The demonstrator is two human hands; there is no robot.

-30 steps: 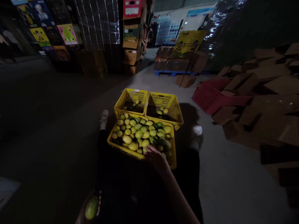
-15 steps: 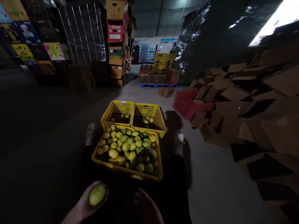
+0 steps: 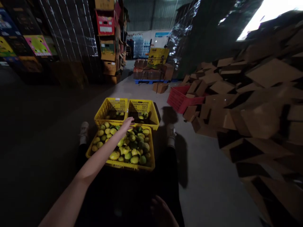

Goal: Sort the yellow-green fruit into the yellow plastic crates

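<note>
While darkness is hiding our right hand's (image 3: 163, 209) grip, our left (image 3: 127, 124) is hovering fingers-apart above the crates (image 3: 153, 148). Labels (image 3: 106, 29) beyond are blurring.

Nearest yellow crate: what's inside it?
Yellow and green fruits are piled in the nearest yellow crate. The left forearm covers some, and the upper layer hides whatever lies beneath.

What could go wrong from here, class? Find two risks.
The left hand reaches over the piled fruit in the front crate, so it might brush a piece loose. The cardboard pile looks loosely heaped and might slide toward the right shoe.
</note>
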